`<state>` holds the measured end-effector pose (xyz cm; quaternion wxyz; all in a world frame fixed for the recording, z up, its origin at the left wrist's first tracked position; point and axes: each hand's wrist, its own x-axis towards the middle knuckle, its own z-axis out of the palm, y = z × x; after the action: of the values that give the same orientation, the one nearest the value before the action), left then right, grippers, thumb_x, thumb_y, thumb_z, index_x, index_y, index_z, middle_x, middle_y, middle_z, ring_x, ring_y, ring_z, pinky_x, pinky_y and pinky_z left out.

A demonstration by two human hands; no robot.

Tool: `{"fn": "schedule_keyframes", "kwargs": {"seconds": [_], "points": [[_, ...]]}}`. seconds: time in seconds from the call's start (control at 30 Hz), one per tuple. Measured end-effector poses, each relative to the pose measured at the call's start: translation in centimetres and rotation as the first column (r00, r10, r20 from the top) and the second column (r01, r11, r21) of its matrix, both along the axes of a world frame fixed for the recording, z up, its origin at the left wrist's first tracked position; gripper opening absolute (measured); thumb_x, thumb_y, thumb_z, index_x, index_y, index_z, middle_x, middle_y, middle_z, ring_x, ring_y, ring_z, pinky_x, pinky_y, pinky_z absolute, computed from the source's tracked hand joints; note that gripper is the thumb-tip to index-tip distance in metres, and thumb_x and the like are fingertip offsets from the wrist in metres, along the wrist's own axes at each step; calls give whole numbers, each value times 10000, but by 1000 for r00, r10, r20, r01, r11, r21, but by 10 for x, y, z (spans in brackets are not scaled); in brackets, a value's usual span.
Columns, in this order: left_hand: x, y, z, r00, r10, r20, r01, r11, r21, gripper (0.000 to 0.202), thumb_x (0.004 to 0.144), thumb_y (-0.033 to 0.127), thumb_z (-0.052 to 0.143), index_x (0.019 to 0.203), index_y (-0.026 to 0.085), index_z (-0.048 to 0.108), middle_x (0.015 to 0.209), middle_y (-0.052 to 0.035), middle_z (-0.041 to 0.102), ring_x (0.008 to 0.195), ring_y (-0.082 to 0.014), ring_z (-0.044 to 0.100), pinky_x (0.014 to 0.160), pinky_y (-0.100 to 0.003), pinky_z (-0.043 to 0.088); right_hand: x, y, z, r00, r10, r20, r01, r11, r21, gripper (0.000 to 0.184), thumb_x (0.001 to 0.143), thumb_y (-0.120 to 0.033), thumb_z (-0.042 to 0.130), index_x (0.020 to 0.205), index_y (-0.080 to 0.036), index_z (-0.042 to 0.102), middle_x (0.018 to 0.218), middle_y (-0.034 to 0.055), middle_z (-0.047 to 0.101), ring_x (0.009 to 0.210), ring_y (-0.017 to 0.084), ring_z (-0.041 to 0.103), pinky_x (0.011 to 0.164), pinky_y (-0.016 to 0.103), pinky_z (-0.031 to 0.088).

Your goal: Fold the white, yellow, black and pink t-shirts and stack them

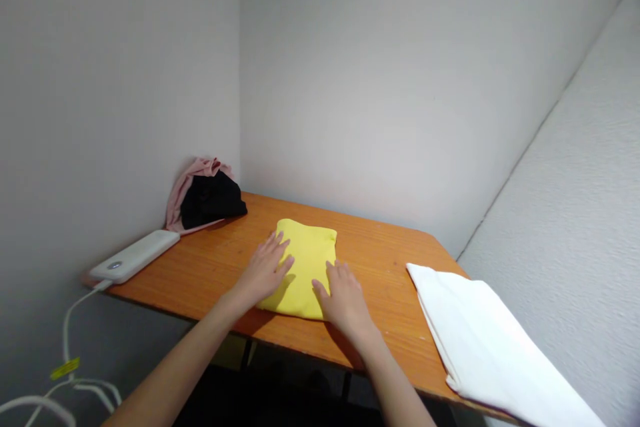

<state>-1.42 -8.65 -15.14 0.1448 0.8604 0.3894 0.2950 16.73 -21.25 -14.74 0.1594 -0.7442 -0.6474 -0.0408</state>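
Note:
A folded yellow cloth (305, 273) lies flat near the front edge of the wooden table, shaped roughly like a rectangle. On its left side rests my left hand (265, 268), fingers spread over the fabric. My right hand (345, 293) is at the cloth's right edge, its fingers also apart and touching the fabric. Neither hand grips anything. The palms hide parts of the cloth's two sides.
Folded white cloth (490, 340) hangs over the right front edge of the table (380, 260). At the back left sit a black cloth (213, 200) and a pink cloth (177, 203). A white power bank (137, 255) with a cable (67, 327) lies at the left edge, beside the wall.

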Motion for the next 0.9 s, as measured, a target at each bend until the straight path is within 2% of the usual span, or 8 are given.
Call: {"fn": "schedule_keyframes", "kwargs": {"seconds": [0.13,0.27,0.4,0.47,0.53,0.63,0.73,0.9], "points": [[6,-20,-16,926,17,-376,-9,1000,21,635,945,514,358,1448,132,425,1567,-173,267,1466,-322,203,1162,-563,191,-14,0,-28,998,-61,-6,60,996,-63,666,965,-554,341,1466,-121,413,1536,174,314,1432,390,228,1131,586,247],[-1,-53,-19,891,110,-441,-68,992,109,661,928,531,390,1428,106,462,1512,-206,370,1424,-354,308,1162,-579,178,-17,-20,-41,1000,-10,-5,9,999,-43,692,963,-583,309,1491,-140,369,1561,162,230,1434,377,224,1142,611,217],[4,-75,0,876,230,-425,-133,960,246,597,899,581,439,1206,122,666,1335,-242,574,1347,-422,409,1149,-639,93,-19,-47,-48,995,101,-19,-100,995,21,660,964,-594,305,1503,-216,350,1576,110,206,1447,349,192,1138,623,248],[21,-67,14,918,175,-356,-80,961,265,506,925,530,440,1222,181,654,1415,-207,511,1392,-415,337,1133,-661,100,-22,-55,-47,994,111,-25,-110,994,22,659,965,-592,300,1501,-212,353,1577,113,200,1449,347,183,1135,634,248],[45,-50,27,954,4,-300,59,978,201,430,947,463,455,1278,234,605,1497,-161,423,1425,-373,287,1137,-639,140,-25,-59,-44,993,110,-34,-110,994,13,667,968,-592,280,1500,-196,355,1579,120,190,1452,346,175,1140,636,234],[81,-22,40,963,-145,-228,164,984,67,389,944,413,526,1278,221,574,1444,-128,478,1336,-304,429,1106,-577,302,-27,-61,-40,994,99,-45,-99,995,-4,679,967,-604,266,1509,-202,334,1588,108,162,1452,354,169,1146,637,218],[104,-8,46,982,-96,-160,101,995,24,376,927,378,583,1244,176,568,1307,-94,561,1142,-261,573,968,-487,479,-28,-62,-37,995,83,-51,-85,996,-28,687,966,-611,251,1518,-208,313,1593,94,139,1455,355,151,1156,628,200],[112,-4,45,997,31,-69,-33,999,-25,358,925,358,593,1226,167,569,1230,-89,590,1045,-229,612,873,-431,537,-30,-63,-32,993,67,-94,-70,997,-36,670,969,-607,262,1519,-227,304,1592,76,133,1457,348,152,1168,625,141]]}}
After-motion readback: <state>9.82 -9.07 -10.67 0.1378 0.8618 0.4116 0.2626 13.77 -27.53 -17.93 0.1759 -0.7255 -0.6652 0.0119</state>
